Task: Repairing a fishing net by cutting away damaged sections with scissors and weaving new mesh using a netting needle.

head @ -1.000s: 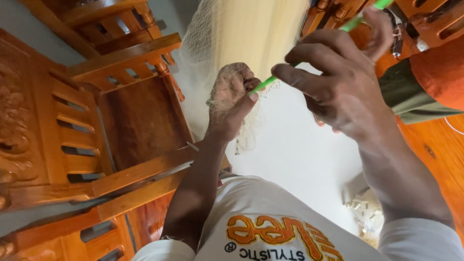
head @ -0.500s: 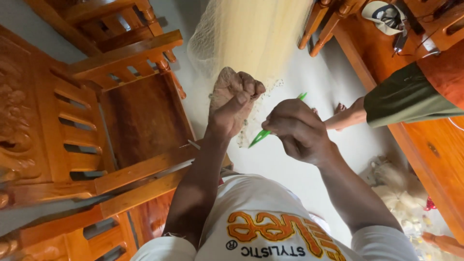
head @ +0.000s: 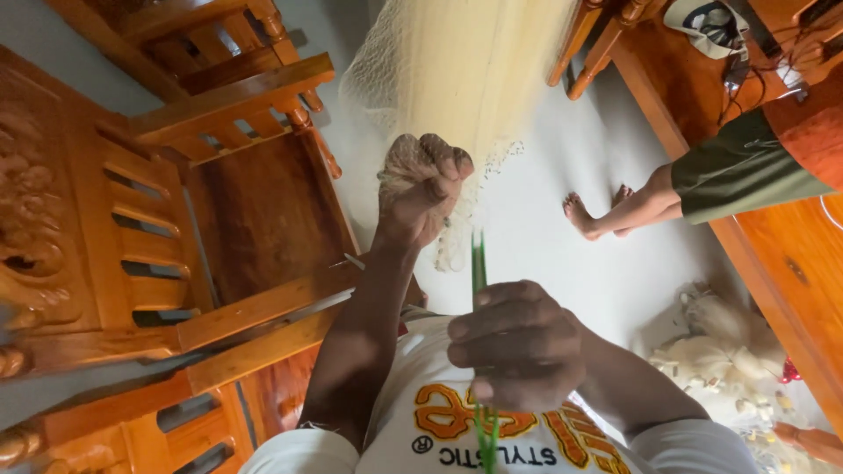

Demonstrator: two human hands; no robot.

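Note:
My left hand [head: 423, 180] is clenched in a fist on a bunch of cream fishing net [head: 457, 70], which stretches away from me over the pale floor. Closer to my chest, my right hand [head: 518, 347] is shut on a thin green netting needle [head: 479, 263]. The needle stands upright, its tip just below my left fist, and its lower end pokes out under my right hand [head: 485, 430]. My white printed shirt [head: 492, 439] fills the bottom edge.
Carved wooden chairs [head: 176, 228] crowd the left side. Another person's bare feet [head: 606, 211] and legs in green shorts [head: 746, 175] come in from the right, by wooden furniture [head: 790, 263]. A heap of white netting [head: 729, 360] lies lower right.
My right hand has come down from the upper right toward my chest with the green needle, which now points straight up. My left fist stayed on the net.

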